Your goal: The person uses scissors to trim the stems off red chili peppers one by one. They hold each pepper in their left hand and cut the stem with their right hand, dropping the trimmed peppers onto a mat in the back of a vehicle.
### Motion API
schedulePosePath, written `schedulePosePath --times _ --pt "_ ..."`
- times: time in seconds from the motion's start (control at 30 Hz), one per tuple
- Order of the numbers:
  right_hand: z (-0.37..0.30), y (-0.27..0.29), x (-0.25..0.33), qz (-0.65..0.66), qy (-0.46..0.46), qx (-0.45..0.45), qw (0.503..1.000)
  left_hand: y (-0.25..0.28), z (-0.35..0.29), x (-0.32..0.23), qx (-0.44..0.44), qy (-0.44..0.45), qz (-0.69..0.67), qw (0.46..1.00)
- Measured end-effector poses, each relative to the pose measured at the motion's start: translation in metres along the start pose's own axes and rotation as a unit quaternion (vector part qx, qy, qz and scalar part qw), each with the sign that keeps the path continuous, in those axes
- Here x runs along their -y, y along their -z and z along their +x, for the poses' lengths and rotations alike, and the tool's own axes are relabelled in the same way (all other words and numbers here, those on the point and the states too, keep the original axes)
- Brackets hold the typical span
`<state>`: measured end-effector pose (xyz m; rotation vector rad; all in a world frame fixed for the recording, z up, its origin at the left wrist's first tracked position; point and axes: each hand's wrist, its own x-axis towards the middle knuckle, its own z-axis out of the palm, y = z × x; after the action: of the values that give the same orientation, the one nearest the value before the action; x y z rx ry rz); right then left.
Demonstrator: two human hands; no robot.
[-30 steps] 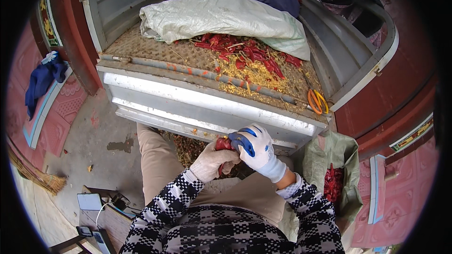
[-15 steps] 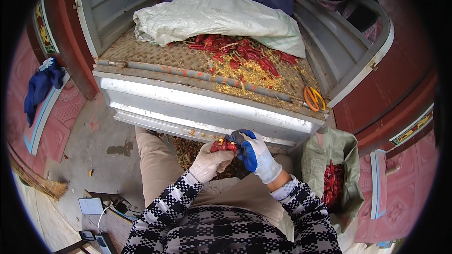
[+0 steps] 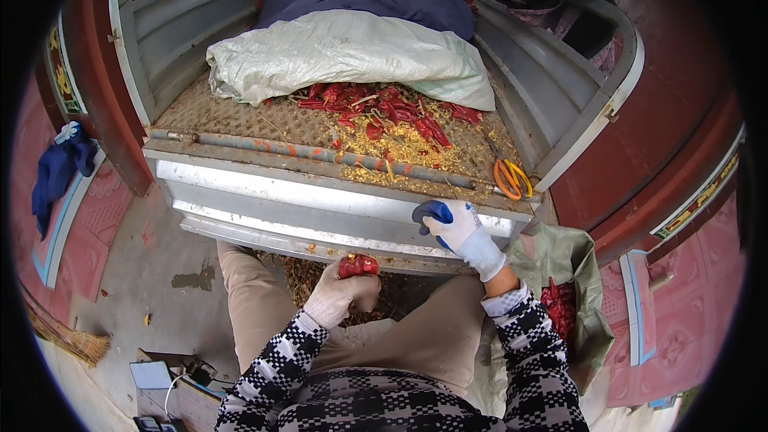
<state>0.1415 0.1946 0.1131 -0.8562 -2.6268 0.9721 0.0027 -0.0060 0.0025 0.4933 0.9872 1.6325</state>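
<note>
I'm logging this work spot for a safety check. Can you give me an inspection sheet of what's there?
Surface: cart bed, strewn with seeds.
Job's things: red chilies piled on the bed; one chili in the left hand.
Clutter: orange scissors; white sack; green bag holding chilies.
Hands: left gloved, gripping; right hand gloved, raised, empty.
Cables: white cable lower left.
Surroundings: red doors, broom, blue cloth.

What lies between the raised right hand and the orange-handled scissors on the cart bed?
In the head view, only the cart's bare grey metal edge separates the right hand from the scissors; nothing else lies there.
</note>
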Motion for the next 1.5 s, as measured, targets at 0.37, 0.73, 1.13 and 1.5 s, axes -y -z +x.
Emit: schedulePosePath --times 0.37,0.73,1.13,1.5 --pt "0.145 0.064 -0.031 -0.361 -0.166 -0.145 0.906 -0.005 -0.001 -0.007 -0.014 -0.006 0.065 0.998" --pt "0.094 0.072 -0.049 -0.111 -0.113 -0.28 0.947 -0.004 0.0 -0.013 -0.02 0.015 -0.103 0.994" --pt "-0.064 -0.079 0.003 0.457 -0.111 0.099 0.877 -0.013 0.008 -0.024 0.013 -0.065 -0.086 0.994" --pt "-0.049 -0.062 0.039 0.099 0.097 -0.094 0.986 -0.026 -0.003 -0.028 0.003 -0.109 -0.082 0.991"
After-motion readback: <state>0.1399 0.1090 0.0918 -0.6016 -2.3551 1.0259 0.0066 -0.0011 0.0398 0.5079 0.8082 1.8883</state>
